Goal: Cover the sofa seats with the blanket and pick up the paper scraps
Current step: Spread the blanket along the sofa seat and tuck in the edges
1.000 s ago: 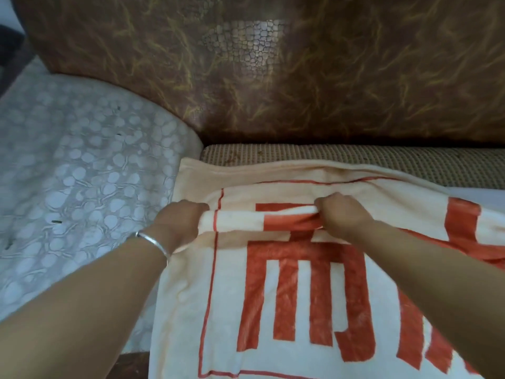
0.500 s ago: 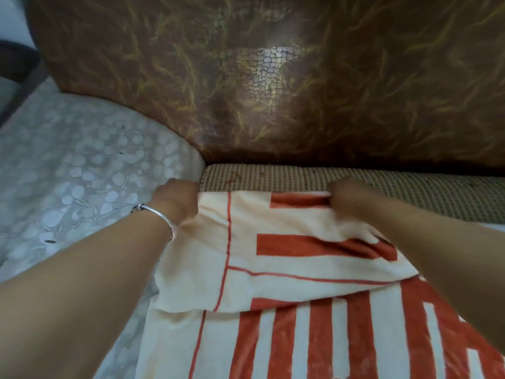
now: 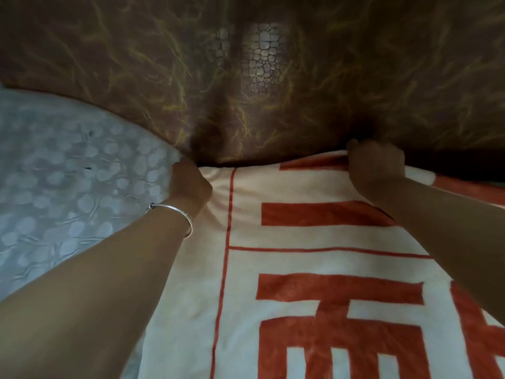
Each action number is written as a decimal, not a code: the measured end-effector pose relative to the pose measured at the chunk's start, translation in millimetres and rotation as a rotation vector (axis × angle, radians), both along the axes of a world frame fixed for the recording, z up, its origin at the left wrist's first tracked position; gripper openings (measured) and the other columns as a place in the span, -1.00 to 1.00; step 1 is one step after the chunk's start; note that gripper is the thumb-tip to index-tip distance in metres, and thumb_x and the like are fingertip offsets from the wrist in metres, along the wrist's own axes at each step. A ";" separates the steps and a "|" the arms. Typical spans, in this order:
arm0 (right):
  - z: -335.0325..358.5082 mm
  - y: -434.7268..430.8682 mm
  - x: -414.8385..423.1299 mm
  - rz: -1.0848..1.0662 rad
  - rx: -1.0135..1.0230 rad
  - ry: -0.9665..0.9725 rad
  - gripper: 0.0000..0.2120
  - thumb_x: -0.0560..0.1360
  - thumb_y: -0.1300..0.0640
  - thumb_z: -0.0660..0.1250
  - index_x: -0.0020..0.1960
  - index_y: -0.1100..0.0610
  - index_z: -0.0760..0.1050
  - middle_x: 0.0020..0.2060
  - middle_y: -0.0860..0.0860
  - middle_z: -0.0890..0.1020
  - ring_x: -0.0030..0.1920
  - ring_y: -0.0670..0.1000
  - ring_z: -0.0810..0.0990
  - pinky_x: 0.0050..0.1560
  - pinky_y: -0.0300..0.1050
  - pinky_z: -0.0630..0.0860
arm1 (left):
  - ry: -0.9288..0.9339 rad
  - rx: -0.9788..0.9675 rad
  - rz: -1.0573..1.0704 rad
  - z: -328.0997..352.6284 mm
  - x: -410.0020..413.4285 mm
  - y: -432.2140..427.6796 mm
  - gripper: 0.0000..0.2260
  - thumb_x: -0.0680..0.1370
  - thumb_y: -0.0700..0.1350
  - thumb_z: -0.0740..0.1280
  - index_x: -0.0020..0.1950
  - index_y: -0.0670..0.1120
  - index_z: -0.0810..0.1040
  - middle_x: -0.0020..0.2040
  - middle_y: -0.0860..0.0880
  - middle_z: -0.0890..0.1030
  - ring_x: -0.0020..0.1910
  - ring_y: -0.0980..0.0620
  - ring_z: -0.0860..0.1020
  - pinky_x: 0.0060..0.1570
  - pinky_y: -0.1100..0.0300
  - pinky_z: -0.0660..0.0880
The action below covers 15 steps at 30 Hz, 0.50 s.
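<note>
A cream blanket [image 3: 314, 258] with thick red block shapes and a thin red border line fills the lower middle and right of the frame, spread flat with its far edge lying right against the foot of the brown backrest [image 3: 246, 77]. The left hand [image 3: 188, 184], centre left, is closed on the blanket's far left corner, where the cloth puckers into small folds beside the wrist. A silver bangle [image 3: 175, 214] circles that wrist. The right hand [image 3: 375, 168], in the upper right, is fisted on the far edge, knuckles up, touching the dark crease under the backrest. The backrest crosses the whole top of the frame, mottled with yellowish veins and a pale cracked patch near the top centre. A pale grey armrest [image 3: 68, 181] with a pebbled pattern takes up the left side, just beside the left hand. Both forearms run in from the lower corners and hide parts of the blanket.
</note>
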State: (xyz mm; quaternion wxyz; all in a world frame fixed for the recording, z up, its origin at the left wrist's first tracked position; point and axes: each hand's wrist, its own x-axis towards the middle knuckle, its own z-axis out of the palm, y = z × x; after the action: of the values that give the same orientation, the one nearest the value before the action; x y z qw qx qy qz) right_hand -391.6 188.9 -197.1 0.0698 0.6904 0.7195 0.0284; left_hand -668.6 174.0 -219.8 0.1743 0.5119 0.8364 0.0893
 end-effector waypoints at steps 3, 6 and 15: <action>-4.3 8.9 -12.9 -0.117 -0.034 0.104 -0.73 0.61 0.28 0.04 0.19 0.32 0.43 0.10 0.27 0.57 0.12 0.30 0.55 0.00 0.07 0.47 | -0.021 0.044 -0.020 -11.4 -4.0 1.9 -0.63 0.54 -0.24 0.25 0.32 -0.34 0.35 0.29 -0.32 0.42 0.29 -0.26 0.41 0.27 0.01 0.34; -11.5 8.5 -14.9 -0.185 -0.052 0.156 -0.71 0.62 0.28 0.02 0.26 0.34 0.37 0.15 0.30 0.54 0.16 0.32 0.53 0.07 0.11 0.47 | -0.001 0.131 -0.033 -11.9 -13.9 5.5 -0.68 0.55 -0.27 0.22 0.28 -0.35 0.39 0.27 -0.34 0.44 0.28 -0.26 0.40 0.29 0.05 0.28; -9.3 0.3 -23.6 -0.291 -0.115 0.277 -0.71 0.61 0.29 0.04 0.30 0.34 0.27 0.23 0.33 0.41 0.19 0.34 0.48 0.16 0.13 0.43 | 0.073 -0.027 -0.204 -12.3 -9.8 17.2 -0.51 0.51 -0.27 0.28 0.40 -0.26 0.20 0.39 -0.30 0.23 0.29 -0.31 0.37 0.28 -0.08 0.35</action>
State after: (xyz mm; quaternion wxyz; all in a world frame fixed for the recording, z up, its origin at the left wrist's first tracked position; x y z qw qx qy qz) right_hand -415.2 189.2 -206.4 0.0126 0.7793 0.6152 -0.1184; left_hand -678.4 191.2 -232.1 0.1587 0.5950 0.7868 0.0410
